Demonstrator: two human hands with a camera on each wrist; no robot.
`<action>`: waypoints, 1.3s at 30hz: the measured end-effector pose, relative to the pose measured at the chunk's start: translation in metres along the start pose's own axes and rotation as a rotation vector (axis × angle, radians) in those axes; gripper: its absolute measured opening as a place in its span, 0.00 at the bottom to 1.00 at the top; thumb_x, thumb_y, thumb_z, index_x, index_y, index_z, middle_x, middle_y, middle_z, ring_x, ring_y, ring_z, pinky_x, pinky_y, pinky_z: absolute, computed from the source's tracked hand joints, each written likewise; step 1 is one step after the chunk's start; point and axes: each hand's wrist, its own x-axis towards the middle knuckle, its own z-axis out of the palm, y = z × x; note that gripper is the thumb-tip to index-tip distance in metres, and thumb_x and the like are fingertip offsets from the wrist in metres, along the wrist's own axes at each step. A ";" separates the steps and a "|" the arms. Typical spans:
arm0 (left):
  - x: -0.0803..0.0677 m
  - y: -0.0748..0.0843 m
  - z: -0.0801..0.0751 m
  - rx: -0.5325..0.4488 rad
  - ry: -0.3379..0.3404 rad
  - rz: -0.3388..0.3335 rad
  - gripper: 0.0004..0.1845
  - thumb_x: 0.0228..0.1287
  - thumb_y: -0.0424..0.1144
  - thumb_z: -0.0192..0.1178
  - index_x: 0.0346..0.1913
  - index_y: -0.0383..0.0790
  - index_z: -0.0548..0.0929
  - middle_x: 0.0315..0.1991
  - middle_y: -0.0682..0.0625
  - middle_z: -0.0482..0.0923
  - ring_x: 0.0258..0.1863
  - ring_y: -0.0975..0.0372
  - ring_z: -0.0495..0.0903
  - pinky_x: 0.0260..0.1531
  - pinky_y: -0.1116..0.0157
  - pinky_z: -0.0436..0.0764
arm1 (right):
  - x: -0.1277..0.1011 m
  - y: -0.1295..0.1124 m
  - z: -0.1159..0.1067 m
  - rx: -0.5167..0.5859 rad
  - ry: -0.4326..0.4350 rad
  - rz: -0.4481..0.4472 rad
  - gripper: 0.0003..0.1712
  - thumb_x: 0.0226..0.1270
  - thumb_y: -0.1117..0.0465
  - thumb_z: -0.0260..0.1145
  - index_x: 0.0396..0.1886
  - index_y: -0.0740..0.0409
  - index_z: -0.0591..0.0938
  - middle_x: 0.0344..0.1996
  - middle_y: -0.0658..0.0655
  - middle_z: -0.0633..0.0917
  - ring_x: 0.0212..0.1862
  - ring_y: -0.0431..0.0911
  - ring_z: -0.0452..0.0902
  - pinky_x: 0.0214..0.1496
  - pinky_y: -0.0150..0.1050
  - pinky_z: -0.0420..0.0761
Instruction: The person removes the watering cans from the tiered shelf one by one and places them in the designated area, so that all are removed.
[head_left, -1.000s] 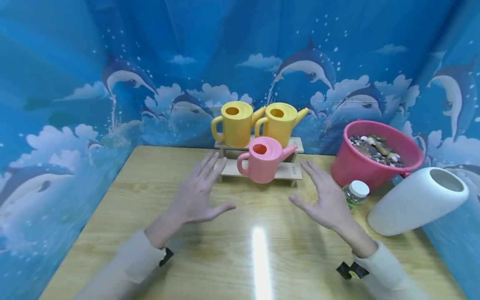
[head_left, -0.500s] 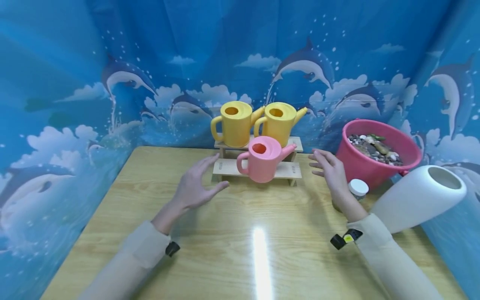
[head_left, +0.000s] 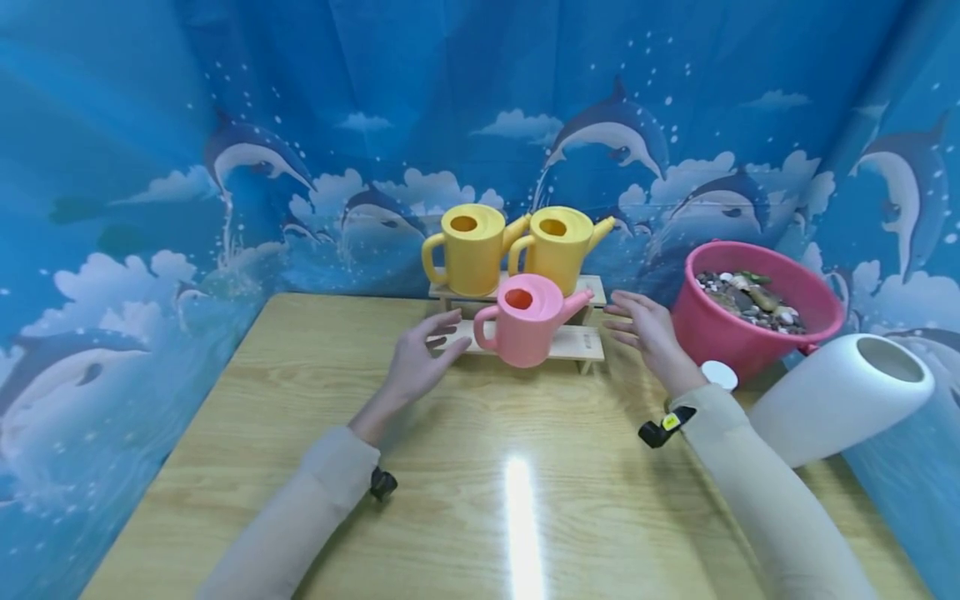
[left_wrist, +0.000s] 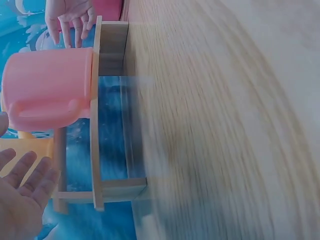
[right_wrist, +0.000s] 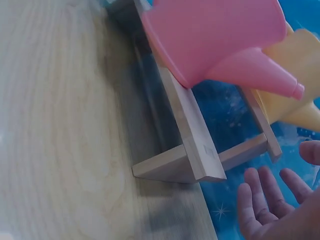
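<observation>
A pink watering can [head_left: 527, 325] stands on the lower step of a small wooden stand [head_left: 577, 342], its spout pointing right. Behind it, two yellow watering cans [head_left: 474, 254] occupy the upper step. My left hand [head_left: 420, 358] is beside the stand's left end, fingers loosely bent, near the pink can's handle and holding nothing. Off the stand's right end, my right hand [head_left: 651, 337] hovers with relaxed fingers and an empty palm. In the left wrist view, a gap shows between the left fingers [left_wrist: 35, 182] and the pink can. The right wrist view shows the right fingers [right_wrist: 270, 195] apart from the wood.
A pink bucket [head_left: 678, 325] of pebbles and shells stands at the right. Before it are a white-capped jar [head_left: 720, 375], mostly hidden by the right arm, and a tall white vase [head_left: 832, 404]. A dolphin-print curtain [head_left: 480, 100] hangs behind the wooden table [head_left: 450, 517].
Both hands have moved in toward the ends of the stand. The left fingers have gone from spread to loosely bent, and the right arm has reached farther forward. The cans have stayed put.
</observation>
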 end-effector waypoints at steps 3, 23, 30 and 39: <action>0.005 -0.003 0.007 -0.011 0.005 -0.026 0.25 0.71 0.38 0.70 0.67 0.33 0.80 0.64 0.36 0.83 0.61 0.38 0.84 0.60 0.42 0.87 | 0.009 0.000 -0.001 0.022 -0.028 0.016 0.34 0.85 0.48 0.55 0.83 0.53 0.63 0.38 0.38 0.86 0.42 0.36 0.88 0.51 0.30 0.89; 0.020 -0.004 0.021 -0.011 -0.014 -0.109 0.14 0.73 0.41 0.67 0.56 0.38 0.86 0.53 0.40 0.88 0.50 0.46 0.88 0.51 0.53 0.91 | 0.014 -0.010 -0.001 -0.218 -0.059 -0.015 0.34 0.80 0.52 0.63 0.79 0.58 0.69 0.35 0.36 0.86 0.38 0.33 0.86 0.55 0.33 0.89; 0.026 0.001 0.023 -0.008 -0.057 -0.098 0.15 0.73 0.43 0.68 0.56 0.39 0.86 0.52 0.42 0.88 0.50 0.47 0.88 0.51 0.53 0.91 | 0.014 -0.010 0.001 -0.207 -0.056 -0.014 0.34 0.80 0.53 0.64 0.80 0.58 0.68 0.34 0.36 0.86 0.35 0.32 0.86 0.45 0.28 0.89; 0.029 0.012 0.020 0.033 -0.141 -0.123 0.13 0.71 0.41 0.70 0.52 0.39 0.86 0.47 0.44 0.89 0.48 0.53 0.87 0.48 0.59 0.89 | 0.014 -0.011 0.000 -0.194 -0.065 -0.001 0.35 0.79 0.51 0.65 0.80 0.56 0.68 0.40 0.40 0.87 0.40 0.35 0.88 0.52 0.31 0.90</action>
